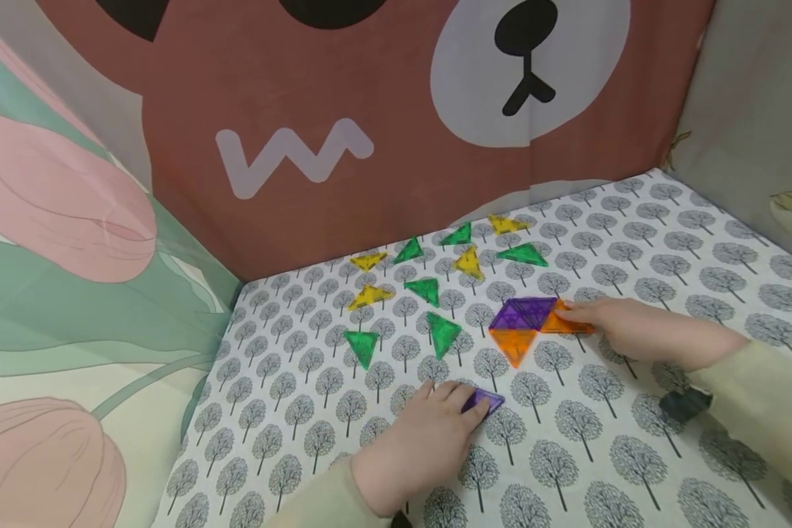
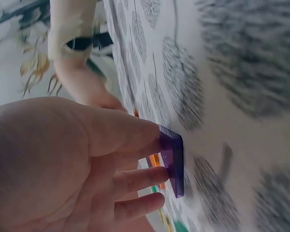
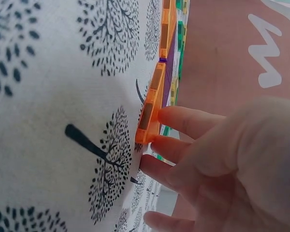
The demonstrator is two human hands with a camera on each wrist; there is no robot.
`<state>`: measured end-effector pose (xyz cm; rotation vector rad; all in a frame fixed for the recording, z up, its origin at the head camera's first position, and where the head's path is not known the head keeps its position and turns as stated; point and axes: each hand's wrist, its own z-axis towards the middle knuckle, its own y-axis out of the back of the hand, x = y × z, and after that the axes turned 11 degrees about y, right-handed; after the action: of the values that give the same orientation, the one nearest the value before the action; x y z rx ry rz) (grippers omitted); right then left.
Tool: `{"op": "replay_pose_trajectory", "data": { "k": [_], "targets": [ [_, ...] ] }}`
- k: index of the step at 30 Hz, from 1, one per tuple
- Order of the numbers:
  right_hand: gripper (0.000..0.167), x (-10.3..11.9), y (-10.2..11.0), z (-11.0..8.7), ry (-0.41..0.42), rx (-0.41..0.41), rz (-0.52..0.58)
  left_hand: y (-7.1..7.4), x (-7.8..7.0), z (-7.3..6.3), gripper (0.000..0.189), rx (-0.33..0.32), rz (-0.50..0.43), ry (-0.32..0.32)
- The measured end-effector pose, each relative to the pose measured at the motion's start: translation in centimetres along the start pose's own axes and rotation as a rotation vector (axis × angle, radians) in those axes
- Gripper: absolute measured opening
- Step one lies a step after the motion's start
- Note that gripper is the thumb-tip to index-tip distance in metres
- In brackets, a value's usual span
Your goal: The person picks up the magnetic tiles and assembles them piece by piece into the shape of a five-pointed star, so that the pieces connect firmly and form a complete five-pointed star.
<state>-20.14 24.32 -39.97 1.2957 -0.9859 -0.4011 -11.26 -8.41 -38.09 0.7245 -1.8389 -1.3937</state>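
Observation:
My left hand [image 1: 425, 444] pinches a translucent purple triangle tile [image 1: 493, 402] between thumb and fingers, low over the front of the tree-print cloth. In the left wrist view the purple tile [image 2: 172, 162] is tilted on edge against the cloth. My right hand [image 1: 640, 334] has its fingertips on an orange triangle tile [image 1: 573, 323] at the right end of a joined group. In the right wrist view its fingers [image 3: 183, 121] are fairly straight along the orange tile [image 3: 152, 108]. Two purple tiles [image 1: 524, 314] form the group's middle, and another orange tile [image 1: 515, 345] points toward me.
Several green triangle tiles [image 1: 444, 335] and yellow triangle tiles [image 1: 369, 295] lie scattered left of and behind the group. A hanging fabric [image 1: 369, 220] with a bear face closes off the back. Flower-print fabric [image 1: 105, 330] hangs at the left.

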Motion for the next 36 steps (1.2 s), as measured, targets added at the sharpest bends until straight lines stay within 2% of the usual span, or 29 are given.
{"op": "replay_pose_trajectory", "data": {
  "k": [10, 15, 20, 23, 29, 36],
  "targets": [
    [0.062, -0.2, -0.1, 0.0, -0.007, 0.002, 0.006, 2.0, -4.6, 5.3, 0.058, 0.134, 0.119, -0.078],
    [0.066, -0.3, -0.2, -0.1, 0.021, -0.018, 0.005, 2.4, -6.3, 7.9, 0.058, 0.116, 0.121, -0.091],
    [0.068, -0.3, -0.3, -0.3, 0.037, -0.028, 0.006, 2.6, -7.3, 10.1, 0.064, 0.113, 0.12, -0.068],
    [0.068, -0.3, -0.3, -0.3, 0.046, -0.042, 0.01, 2.7, -7.7, 10.8, 0.063, 0.126, 0.126, -0.044],
    [0.066, -0.2, -0.4, -0.4, 0.052, -0.055, 0.018, 2.7, -7.9, 11.6, 0.057, 0.082, 0.143, -0.017],
    [0.067, -0.1, -0.3, -0.5, 0.066, -0.066, 0.003, 2.6, -8.5, 12.5, 0.067, 0.124, 0.082, 0.05]
  ]
}}
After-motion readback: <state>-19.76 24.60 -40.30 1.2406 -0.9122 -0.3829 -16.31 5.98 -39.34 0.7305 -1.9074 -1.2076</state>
